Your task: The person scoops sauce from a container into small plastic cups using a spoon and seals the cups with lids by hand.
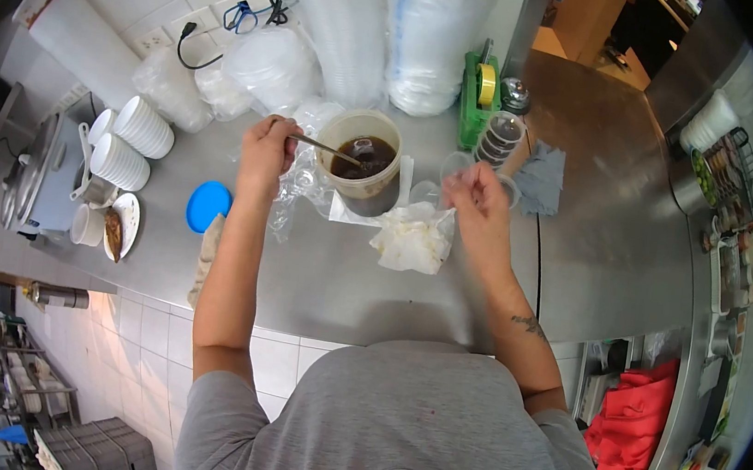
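My left hand (pixel 267 150) is closed on the metal handle of a spoon or ladle (pixel 320 146); its far end dips into dark brown liquid, so its shape is hidden. The liquid fills part of a translucent plastic tub (pixel 371 199) standing on white paper. To the right of the tub, my right hand (pixel 481 199) pinches a small clear plastic cup (pixel 455 164), slightly blurred. Crumpled white paper (pixel 415 241) lies just below that hand. Behind it stand stacked clear cups with dark contents (pixel 501 140). Another clear round rim (pixel 513 193) shows beside the fingers.
Bagged plastic containers (pixel 339 31) line the wall. A green tape dispenser (pixel 479 98) and grey cloth (pixel 541 179) are at the right. Leftward are a blue lid (pixel 209 207), a beige cloth (pixel 205 262), white cup stacks (pixel 120 162) and a plate (pixel 127 221) with brown food.
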Demonstrator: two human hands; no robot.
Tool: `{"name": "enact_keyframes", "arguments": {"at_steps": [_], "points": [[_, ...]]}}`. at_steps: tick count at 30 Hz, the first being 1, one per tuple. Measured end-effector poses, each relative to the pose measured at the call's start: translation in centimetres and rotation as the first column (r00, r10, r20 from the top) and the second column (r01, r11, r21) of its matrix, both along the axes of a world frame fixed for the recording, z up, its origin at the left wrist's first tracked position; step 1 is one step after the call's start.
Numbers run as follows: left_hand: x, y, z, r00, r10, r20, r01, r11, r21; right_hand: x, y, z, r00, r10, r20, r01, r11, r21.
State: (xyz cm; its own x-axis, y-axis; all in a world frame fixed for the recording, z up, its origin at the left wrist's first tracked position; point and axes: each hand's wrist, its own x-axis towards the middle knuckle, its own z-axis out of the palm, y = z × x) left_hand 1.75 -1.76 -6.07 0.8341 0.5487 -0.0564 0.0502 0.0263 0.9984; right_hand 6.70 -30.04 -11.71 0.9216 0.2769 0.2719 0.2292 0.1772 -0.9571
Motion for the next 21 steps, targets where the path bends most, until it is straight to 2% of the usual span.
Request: {"name": "enact_keyframes", "arguments": {"at_steps": [3, 6, 9, 12, 15, 18, 21], "points": [[-0.5, 1.2, -0.8, 0.998, 0.025, 0.059, -0.014, 0.984, -0.178, 1.2, 0.8, 2.8, 0.997, -0.043, 0.057, 0.042, 0.999, 0.011], [-0.9, 2.1, -0.9, 0.995, 0.058, 0.081, -0.035, 0.966, -0.256, 2.4, 2.3, 5.3, 0.973, -0.072, 0.221, 0.067, 0.997, 0.031], [-1.3, 2.7, -0.1, 0.988, 0.112, 0.104, -0.085, 0.968, -0.235, 3.9, 4.1, 6.0, 0.865, -0.094, 0.493, 0.108, 0.994, 0.0], [-1.5, 3.4, 1.3, 0.978, 0.155, 0.139, -0.121, 0.967, -0.222, 4.5, 5.7, 6.1, 0.79, -0.041, 0.611, 0.154, 0.979, -0.133], [-1.7, 3.7, 2.9, 0.966, 0.179, 0.187, -0.14, 0.969, -0.205, 4.4, 7.4, 5.3, 0.831, 0.033, 0.555, 0.077, 0.982, -0.174], [-1.6, 2.7, 4.6, 0.961, 0.133, 0.243, -0.11, 0.988, -0.105, 3.8, 8.6, 4.9, 0.873, -0.016, 0.487, 0.095, 0.986, -0.138], [-2.1, -1.3, 6.8, 0.973, 0.064, 0.22, -0.109, 0.973, 0.201, 3.7, 9.3, 3.7, 0.977, -0.067, 0.203, 0.067, 0.998, 0.007]]}}
